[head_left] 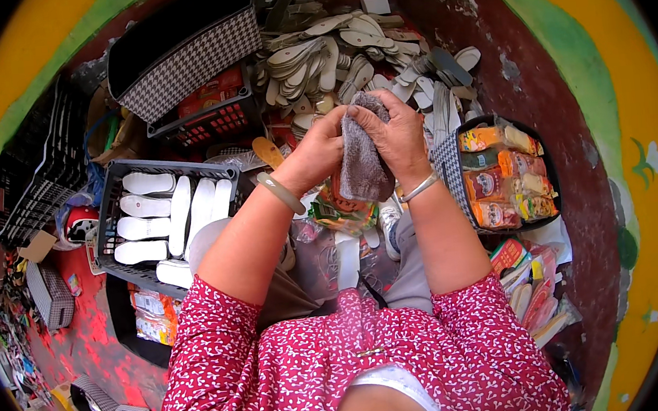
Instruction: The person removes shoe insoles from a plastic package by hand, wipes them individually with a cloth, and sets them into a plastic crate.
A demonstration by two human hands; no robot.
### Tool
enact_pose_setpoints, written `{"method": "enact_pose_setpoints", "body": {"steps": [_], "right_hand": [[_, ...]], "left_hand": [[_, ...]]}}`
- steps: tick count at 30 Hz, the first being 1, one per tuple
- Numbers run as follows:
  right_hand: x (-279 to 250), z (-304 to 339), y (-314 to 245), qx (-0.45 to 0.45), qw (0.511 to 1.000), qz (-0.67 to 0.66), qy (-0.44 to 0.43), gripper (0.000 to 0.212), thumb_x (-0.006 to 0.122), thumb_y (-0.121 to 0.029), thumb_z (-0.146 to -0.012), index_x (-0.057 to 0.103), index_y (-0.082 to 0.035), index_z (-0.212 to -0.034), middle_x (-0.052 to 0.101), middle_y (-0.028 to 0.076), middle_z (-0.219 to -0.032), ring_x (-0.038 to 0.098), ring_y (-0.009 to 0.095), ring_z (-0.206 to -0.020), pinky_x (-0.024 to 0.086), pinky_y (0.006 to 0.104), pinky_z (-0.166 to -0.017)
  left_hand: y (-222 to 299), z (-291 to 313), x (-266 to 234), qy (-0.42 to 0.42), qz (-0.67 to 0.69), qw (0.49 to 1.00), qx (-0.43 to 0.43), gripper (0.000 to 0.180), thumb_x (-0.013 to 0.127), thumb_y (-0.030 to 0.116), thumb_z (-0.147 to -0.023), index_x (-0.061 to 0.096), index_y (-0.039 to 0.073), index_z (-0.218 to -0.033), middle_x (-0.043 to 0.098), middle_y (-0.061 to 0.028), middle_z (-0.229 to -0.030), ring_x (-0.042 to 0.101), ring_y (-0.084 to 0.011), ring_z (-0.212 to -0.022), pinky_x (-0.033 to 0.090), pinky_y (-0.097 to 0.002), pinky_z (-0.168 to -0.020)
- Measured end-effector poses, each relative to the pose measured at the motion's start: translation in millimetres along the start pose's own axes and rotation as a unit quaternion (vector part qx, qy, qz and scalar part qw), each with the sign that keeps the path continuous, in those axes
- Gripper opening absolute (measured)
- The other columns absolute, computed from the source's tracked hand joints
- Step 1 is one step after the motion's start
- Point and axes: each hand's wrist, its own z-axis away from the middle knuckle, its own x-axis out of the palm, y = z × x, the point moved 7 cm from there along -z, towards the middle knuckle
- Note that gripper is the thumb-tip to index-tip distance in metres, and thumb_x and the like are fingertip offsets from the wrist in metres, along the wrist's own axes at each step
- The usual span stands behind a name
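Both my hands are raised in front of me, closed around a grey-brown plush insole (364,158) with a rounded end. My left hand (317,149) grips its left edge, with the thumb near the top. On the other side my right hand (403,136) presses its thumb against the upper part, the fingers behind and partly hidden. Under the insole, over my lap, shows a colourful clear plastic package (339,214). Beyond my hands lies a big heap of loose pale insoles (315,60).
At left a black plastic crate (117,214) holds white insoles (147,228). A houndstooth fabric bin (193,68) rests on a crate with red packages (211,90). To the right, a houndstooth basket (452,182) holds packaged goods (493,182). More packaged insoles (531,289) lie nearer me.
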Motion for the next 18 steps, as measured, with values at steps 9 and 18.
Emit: {"method": "enact_pose_setpoints", "body": {"steps": [9, 18], "right_hand": [[-16, -10, -11, -0.074, 0.984, 0.145, 0.076, 0.036, 0.059, -0.036, -0.088, 0.059, -0.002, -0.077, 0.058, 0.014, -0.062, 0.055, 0.033, -0.055, 0.043, 0.0372, -0.05], [-37, -13, 20, 0.026, 0.98, -0.06, 0.186, 0.039, 0.059, -0.036, -0.09, 0.065, 0.002, -0.081, 0.055, 0.009, -0.056, 0.046, 0.009, -0.055, 0.042, 0.0274, -0.052]], "left_hand": [[4, 0, -2, 0.055, 0.042, 0.997, 0.028, 0.013, 0.058, 0.007, -0.089, 0.056, -0.002, -0.099, 0.061, -0.0022, -0.09, 0.056, -0.0064, -0.083, 0.046, -0.0207, -0.075], [8, 6, 3, 0.053, 0.053, 0.997, 0.033, 0.01, 0.054, 0.003, -0.09, 0.056, 0.0, -0.099, 0.06, -0.0002, -0.088, 0.053, -0.0043, -0.078, 0.044, -0.0187, -0.07]]}}
